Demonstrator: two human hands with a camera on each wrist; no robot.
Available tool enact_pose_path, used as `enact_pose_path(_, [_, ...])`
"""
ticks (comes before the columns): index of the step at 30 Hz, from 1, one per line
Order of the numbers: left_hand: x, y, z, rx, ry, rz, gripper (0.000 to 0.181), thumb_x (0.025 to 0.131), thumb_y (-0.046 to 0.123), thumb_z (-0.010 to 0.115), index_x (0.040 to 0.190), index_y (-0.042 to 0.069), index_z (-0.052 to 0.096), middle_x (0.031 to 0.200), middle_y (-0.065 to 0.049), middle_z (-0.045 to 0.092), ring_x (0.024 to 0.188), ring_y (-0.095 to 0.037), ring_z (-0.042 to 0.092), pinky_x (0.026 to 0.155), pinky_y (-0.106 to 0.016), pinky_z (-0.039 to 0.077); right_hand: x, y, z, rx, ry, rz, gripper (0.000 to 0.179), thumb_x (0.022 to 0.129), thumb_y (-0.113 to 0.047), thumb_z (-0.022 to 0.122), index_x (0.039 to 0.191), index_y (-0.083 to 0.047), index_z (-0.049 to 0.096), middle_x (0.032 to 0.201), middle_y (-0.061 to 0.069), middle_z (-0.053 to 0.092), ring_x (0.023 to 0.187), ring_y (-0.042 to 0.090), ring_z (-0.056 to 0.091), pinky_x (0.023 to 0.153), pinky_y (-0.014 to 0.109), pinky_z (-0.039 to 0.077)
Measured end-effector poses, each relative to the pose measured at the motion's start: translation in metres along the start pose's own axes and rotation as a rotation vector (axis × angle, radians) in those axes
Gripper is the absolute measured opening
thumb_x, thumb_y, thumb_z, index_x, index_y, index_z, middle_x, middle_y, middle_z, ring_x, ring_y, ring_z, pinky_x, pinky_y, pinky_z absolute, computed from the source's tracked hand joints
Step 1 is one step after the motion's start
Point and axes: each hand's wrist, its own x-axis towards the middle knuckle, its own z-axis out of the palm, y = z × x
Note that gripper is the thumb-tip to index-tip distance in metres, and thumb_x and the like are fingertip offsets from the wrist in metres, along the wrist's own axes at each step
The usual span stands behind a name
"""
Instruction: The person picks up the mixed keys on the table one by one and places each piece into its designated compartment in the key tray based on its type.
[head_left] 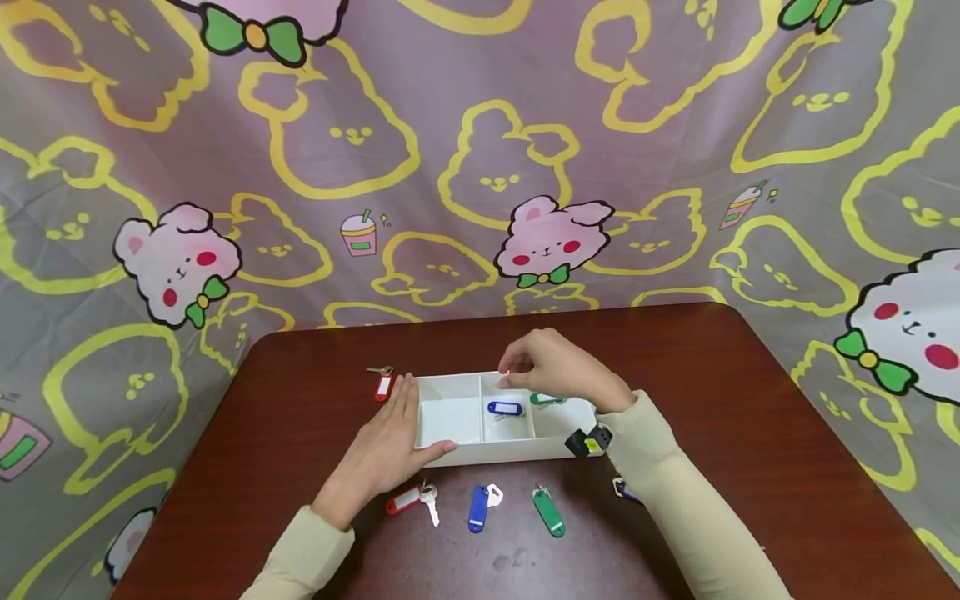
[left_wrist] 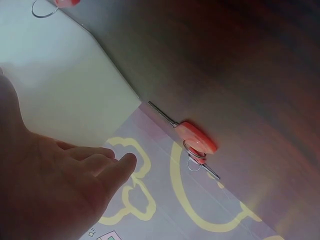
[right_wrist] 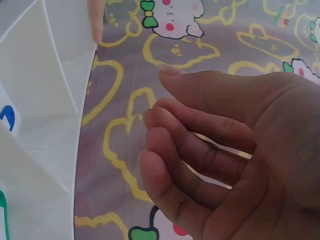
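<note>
White box (head_left: 510, 452), centre of frame, split into three compartments. Boxed blue tag (head_left: 505, 408) lies in the middle one, boxed green tag (head_left: 547, 399) in the right one, close to the divider. Right hand (head_left: 558, 362) is above the box's far wall, fingers loosely curled, thumb apart from fingertips, nothing held. Left hand (head_left: 386, 437) lies along the box's left end, fingers straight, thumb stretched over the front edge; touching the box, seemingly to steady it, no grip on it.

Outside the box: far red tag (head_left: 384, 386) with key, just beside the box's left end; near red tag (head_left: 405, 500) with key, front blue tag (head_left: 477, 510) and front green tag (head_left: 549, 512) in a row, lower centre; right blue tag (head_left: 628, 492), lower right, partly behind the sleeve (head_left: 652, 454).

Step in hand, my read: placing tags by colour, right hand free between placements. Next move probably calls for the right hand to reach an outside tag, pinch it and lift the key along, with the left hand steadying the box.
</note>
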Motion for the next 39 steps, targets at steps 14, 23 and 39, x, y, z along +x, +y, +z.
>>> enact_pose_path(14, [0.000,-0.001,0.002,-0.001,0.006,0.005,0.124,0.090,0.088,0.046,0.164,-0.008,0.017,0.175,-0.025,0.014,0.164,-0.040,0.018,0.124,-0.049,0.040,-0.026,-0.006,-0.011,-0.003,0.040,0.012,0.018,0.091,-0.021,0.084,0.106,-0.011,0.081,0.084,-0.005,0.076,0.069,0.010,0.061,0.061,0.026,0.055])
enact_pose_path(23, [0.000,-0.002,0.002,0.004,0.018,0.015,0.124,0.090,0.089,0.045,0.164,-0.007,0.018,0.175,-0.025,0.013,0.164,-0.039,0.015,0.126,-0.049,0.036,-0.047,-0.008,-0.013,-0.020,0.083,0.016,0.017,0.092,-0.025,0.083,0.105,-0.014,0.081,0.089,-0.007,0.077,0.078,0.008,0.064,0.068,0.025,0.057])
enact_pose_path(39, [0.000,-0.002,0.002,0.010,0.014,0.021,0.124,0.090,0.088,0.045,0.164,-0.008,0.017,0.174,-0.026,0.014,0.164,-0.040,0.016,0.125,-0.049,0.037,-0.083,0.004,-0.018,-0.071,0.171,-0.003,0.016,0.092,-0.023,0.083,0.105,-0.016,0.081,0.086,-0.012,0.072,0.077,0.004,0.060,0.069,0.023,0.055])
